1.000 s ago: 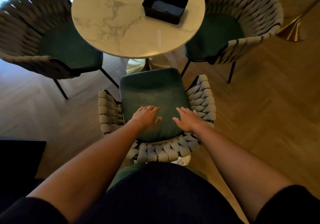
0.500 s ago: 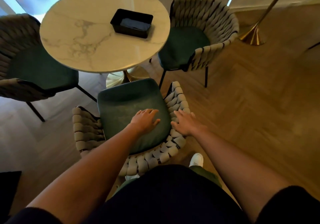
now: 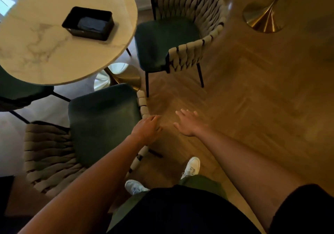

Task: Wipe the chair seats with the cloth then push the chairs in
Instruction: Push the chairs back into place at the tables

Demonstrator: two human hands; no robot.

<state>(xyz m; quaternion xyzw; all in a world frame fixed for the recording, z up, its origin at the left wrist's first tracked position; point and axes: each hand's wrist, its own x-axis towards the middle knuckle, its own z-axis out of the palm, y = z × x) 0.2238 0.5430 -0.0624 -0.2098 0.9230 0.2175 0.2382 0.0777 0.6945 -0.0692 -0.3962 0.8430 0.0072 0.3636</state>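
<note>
The near chair has a dark green seat and a woven beige back, its front edge under the round marble table. My left hand rests over the chair's right woven arm, fingers loosely spread, holding nothing. My right hand hovers open above the wooden floor, off the chair. A second green chair stands at the table's right, pulled out. A dark folded cloth lies inside a black tray on the table.
A third green chair shows at the left edge, part under the table. A brass lamp base stands on the herringbone floor at upper right. My white shoes are behind the near chair. The table's gold pedestal is near the chair's front.
Both hands left the near chair's seat and moved right: the left now over its right arm, the right out over the floor. The view swung right, toward the second chair.
</note>
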